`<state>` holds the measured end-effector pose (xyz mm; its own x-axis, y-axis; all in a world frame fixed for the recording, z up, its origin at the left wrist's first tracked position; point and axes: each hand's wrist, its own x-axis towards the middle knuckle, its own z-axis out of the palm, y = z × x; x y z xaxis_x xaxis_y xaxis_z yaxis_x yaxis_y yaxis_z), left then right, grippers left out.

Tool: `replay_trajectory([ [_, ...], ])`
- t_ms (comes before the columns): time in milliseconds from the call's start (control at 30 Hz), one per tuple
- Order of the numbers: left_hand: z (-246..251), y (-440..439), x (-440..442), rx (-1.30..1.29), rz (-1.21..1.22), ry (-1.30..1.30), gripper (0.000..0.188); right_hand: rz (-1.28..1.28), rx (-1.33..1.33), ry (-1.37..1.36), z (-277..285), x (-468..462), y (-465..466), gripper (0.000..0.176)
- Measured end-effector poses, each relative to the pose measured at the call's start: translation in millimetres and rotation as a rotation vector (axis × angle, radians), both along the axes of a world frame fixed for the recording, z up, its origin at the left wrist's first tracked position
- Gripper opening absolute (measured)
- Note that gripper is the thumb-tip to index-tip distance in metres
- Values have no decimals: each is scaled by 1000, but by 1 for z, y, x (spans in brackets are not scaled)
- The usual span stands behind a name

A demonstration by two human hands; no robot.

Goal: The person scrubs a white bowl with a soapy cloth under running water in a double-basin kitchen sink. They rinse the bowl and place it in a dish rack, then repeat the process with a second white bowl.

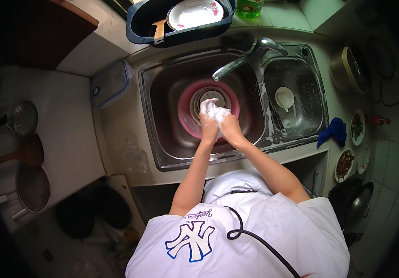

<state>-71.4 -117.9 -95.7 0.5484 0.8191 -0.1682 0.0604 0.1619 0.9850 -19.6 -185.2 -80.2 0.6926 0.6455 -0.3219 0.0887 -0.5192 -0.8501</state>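
My left hand [208, 120] and my right hand [229, 125] are close together over a pink basin [185, 120] in the larger sink bowl [164, 128]. White suds coat the fingers of both. A foamy white mass [216, 112] lies between them; whether it is only lather or a soapy cloth, I cannot tell. Something small and greyish shows among the left fingers, too covered to name. Stacked round dishes [213, 97] stand in the basin just beyond my fingertips, partly hidden by the hands. The chrome faucet [232, 67] reaches over the basin's far side.
In the smaller sink bowl [302, 114] lies a white ladle-like utensil [285, 97]. A blue cloth [333, 133] and plates of food [344, 165] are at right. Behind the sink stand a dark dish tub [192, 40] and a green liquid bottle [249, 9]. A lidded plastic container [110, 85] rests left.
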Motion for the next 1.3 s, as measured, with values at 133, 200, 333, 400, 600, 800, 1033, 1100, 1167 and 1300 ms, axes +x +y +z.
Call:
replay_trajectory([
  [133, -33, 31, -7, -525, 115, -328, 22, 189, 48, 263, 15, -10, -11, 32],
  [200, -45, 45, -14, -638, 133, -285, 32, 336, 13, 287, 22, -3, -19, 29],
  [333, -47, 33, -15, -729, -35, -349, 43, -95, -71, -454, 27, 14, -13, 24],
  [400, -38, 21, -8, -829, -101, -517, 39, -1, -200, -361, 27, 9, -7, 29],
  [600, -12, 16, 2, -809, 83, -694, 55, 29, 311, -514, 23, -32, -6, 15],
  [800, -13, 5, 4, -943, 54, -591, 45, -148, 439, -249, 1, 2, 17, 8],
  [1033, -18, 7, 5, -832, 124, -567, 44, 70, 272, -97, 1, -6, 4, 13],
  [1100, -21, 0, 4, -768, 49, -432, 43, -16, 395, -304, 1, -1, 5, 15],
  [1167, -25, -9, 6, -707, 106, -435, 38, -71, 347, -307, 1, 3, 8, 17],
  [1300, -43, -1, 4, -815, 138, -744, 39, 61, 144, -201, 8, -5, -2, 10],
])
